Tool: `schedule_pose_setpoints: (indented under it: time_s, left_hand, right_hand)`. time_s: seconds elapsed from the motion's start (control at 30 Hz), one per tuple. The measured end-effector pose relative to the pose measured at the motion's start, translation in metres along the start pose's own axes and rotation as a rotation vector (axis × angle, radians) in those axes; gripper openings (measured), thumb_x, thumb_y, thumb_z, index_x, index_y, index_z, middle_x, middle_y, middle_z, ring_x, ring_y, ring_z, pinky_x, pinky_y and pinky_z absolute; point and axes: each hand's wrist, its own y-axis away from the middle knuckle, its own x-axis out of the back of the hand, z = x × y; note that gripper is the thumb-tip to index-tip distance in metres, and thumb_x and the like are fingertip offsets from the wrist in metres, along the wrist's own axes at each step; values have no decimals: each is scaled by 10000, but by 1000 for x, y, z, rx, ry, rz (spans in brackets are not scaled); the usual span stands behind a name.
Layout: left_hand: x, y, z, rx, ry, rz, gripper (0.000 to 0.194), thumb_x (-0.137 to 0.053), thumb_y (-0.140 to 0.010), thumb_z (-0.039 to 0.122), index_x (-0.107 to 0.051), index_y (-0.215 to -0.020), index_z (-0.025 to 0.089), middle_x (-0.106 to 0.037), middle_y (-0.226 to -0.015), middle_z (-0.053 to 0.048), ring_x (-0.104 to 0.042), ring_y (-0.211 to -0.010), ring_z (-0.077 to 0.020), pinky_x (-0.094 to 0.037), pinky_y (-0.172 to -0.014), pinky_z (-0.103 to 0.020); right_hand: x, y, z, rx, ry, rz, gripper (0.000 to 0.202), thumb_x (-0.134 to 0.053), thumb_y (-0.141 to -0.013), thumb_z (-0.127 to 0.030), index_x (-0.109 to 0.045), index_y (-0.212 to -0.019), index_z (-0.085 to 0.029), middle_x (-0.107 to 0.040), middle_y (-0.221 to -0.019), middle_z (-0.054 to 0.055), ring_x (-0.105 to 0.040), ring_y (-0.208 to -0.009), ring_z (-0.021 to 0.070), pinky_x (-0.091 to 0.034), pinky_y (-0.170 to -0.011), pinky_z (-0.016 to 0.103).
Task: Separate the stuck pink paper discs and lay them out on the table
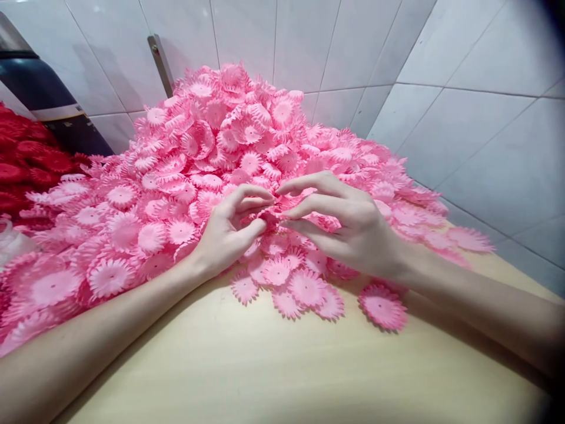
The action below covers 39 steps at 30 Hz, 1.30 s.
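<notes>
Both hands meet over the front of a large heap of pink scalloped petal discs [247, 162], each with a small hole at its centre. My left hand [232, 227] pinches a pink petal disc [269, 217] between thumb and fingers. From the other side, my right hand [342, 221] has its fingertips at the same disc, thumb and fingers somewhat apart. Whether the right fingertips grip the disc I cannot make out. Below the hands, several loose discs [305, 287] lie flat on the table, and a darker pink disc [382, 306] lies apart near my right wrist.
A pale wooden table [212, 359] runs along the front. Red petal discs [26, 153] are piled at the far left, beside a leaning dark blue bottle [48, 88]. White tiled walls [353, 41] close off the back and right. A metal strip [160, 65] stands behind the heap.
</notes>
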Motion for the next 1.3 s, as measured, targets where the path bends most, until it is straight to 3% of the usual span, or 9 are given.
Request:
schedule_pose_setpoints:
  time_s: [0.13, 0.3, 0.47, 0.63, 0.8, 0.97, 1.1, 1.2, 1.3]
  left_hand:
    - [-1, 2, 3, -94, -150, 23, 121, -644, -770, 142, -644, -891, 133, -683, -917, -61, -657, -892, -158, -547, -831, -287]
    - [-3, 6, 2, -116, -175, 45, 82, -667, -775, 184, -627, -822, 129, -682, -807, -37, -659, -736, -122, -566, -696, -222]
    - [-5, 7, 1, -160, -185, -10, 108, -659, -792, 205, -624, -866, 134, -683, -827, -44, -661, -735, -123, -569, -690, -217]
    - [-5, 3, 5, -69, -202, -38, 179, -652, -807, 257, -625, -929, 130, -669, -903, -64, -645, -809, -140, -548, -727, -236]
    - [-4, 1, 6, -1, -267, -39, 177, -598, -844, 290, -599, -789, 121, -605, -729, -19, -537, -643, -92, -455, -600, -207]
    - [-2, 1, 4, 59, -149, -41, 233, -588, -851, 344, -513, -741, 154, -506, -656, 24, -446, -567, -74, -370, -516, -203]
    - [1, -1, 0, 112, -34, -51, 258, -594, -849, 373, -488, -735, 168, -482, -641, 32, -416, -537, -65, -367, -489, -191]
    - [3, -3, -5, 129, 166, 29, 271, -610, -837, 382, -457, -742, 180, -523, -701, 25, -512, -612, -74, -481, -592, -206]
    - [3, -6, -8, 152, 312, 102, 262, -621, -831, 360, -451, -750, 179, -557, -755, 16, -611, -775, -108, -543, -739, -277]
  right_hand:
    - [1, -1, 2, 58, 107, 51, 83, -618, -829, -190, -668, -815, -255, -671, -945, 69, -602, -896, 235, -516, -752, 429]
    - [-1, 0, 4, -47, 113, 68, 123, -614, -787, -142, -638, -841, -251, -688, -814, 38, -624, -748, 213, -509, -682, 388]
    - [-1, 2, 4, -58, 130, 4, 98, -604, -786, -165, -621, -839, -245, -678, -784, 32, -607, -702, 198, -491, -637, 360]
    - [1, 1, 5, -58, 86, -33, 88, -565, -834, -154, -633, -835, -210, -670, -729, 31, -594, -644, 170, -478, -587, 329]
    - [2, 0, 2, -246, -109, -32, 46, -591, -834, -196, -601, -792, -210, -644, -737, 19, -591, -663, 160, -485, -596, 317]
    - [2, 0, 3, -485, -382, -59, 178, -644, -824, -330, -534, -747, -212, -553, -679, -13, -527, -586, 128, -454, -508, 278]
    - [5, -2, 7, -540, -579, -102, 233, -662, -813, -361, -503, -731, -212, -580, -704, -12, -585, -657, 139, -528, -613, 304]
    - [15, -7, 17, -598, -793, -18, 205, -629, -851, -343, -497, -757, -217, -664, -856, 27, -656, -847, 178, -549, -809, 386]
    - [26, -10, 28, -706, -860, 163, 201, -615, -861, -328, -499, -737, -221, -679, -1012, 55, -655, -971, 215, -540, -843, 426]
